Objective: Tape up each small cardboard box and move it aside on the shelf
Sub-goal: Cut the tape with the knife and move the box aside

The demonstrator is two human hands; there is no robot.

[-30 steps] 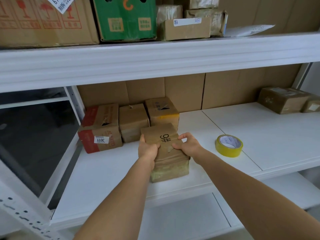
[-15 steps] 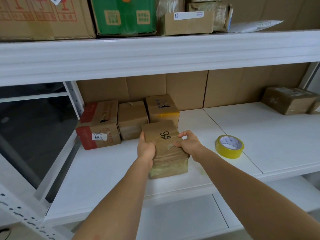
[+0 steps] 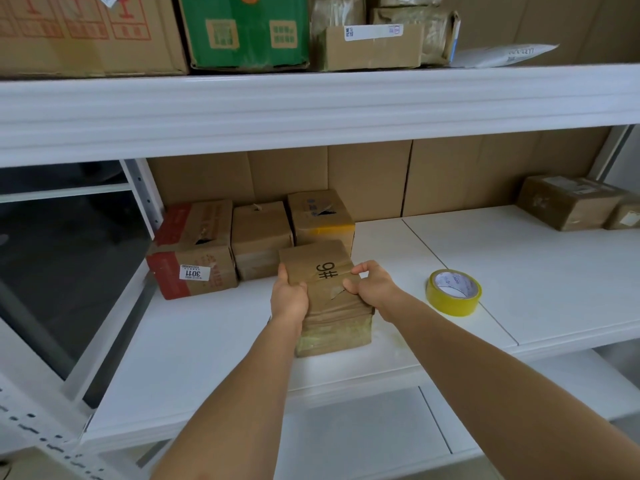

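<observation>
A small cardboard box marked "9#" (image 3: 320, 268) stands on the white shelf (image 3: 207, 341), just in front of three other small boxes. My left hand (image 3: 289, 297) grips its left side. My right hand (image 3: 372, 287) grips its right side, with the fingers curled over the top edge near a torn strip of tape. A yellow tape roll (image 3: 453, 292) lies flat on the shelf to the right of my right hand.
Behind stand a red-and-brown box labelled 3011 (image 3: 192, 251), a plain box (image 3: 259, 237) and a box with a yellow band (image 3: 320, 216). Two taped boxes (image 3: 571, 200) sit at the far right. The upper shelf (image 3: 311, 105) overhangs, loaded with cartons.
Both hands keep their hold on the "9#" box, which has shifted slightly back toward the row of boxes. The tape roll has not moved.
</observation>
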